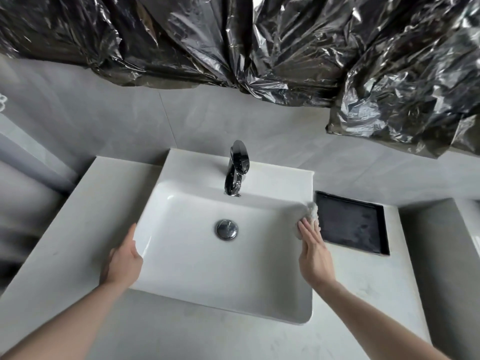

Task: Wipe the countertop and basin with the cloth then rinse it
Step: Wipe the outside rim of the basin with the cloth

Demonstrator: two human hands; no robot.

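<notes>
Beside the dark tray (352, 224), the flat right hand (313, 252) presses the cloth (311, 213) on the basin (207, 268) rim.

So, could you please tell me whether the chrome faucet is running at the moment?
Off. No stream falls from the chrome faucet, and the white ceramic basin around the round metal drain holds no pooled water.

Soft even daylight, glare on crinkled black plastic (285, 42) and chrome faucet (235, 172), wide-angle bending at edges, slight blur

you face grey tiled walls (104, 120); crumpled black plastic sheeting (259, 40) hangs across the top, and a dark recessed tray (350, 224) sits lower right.
</notes>
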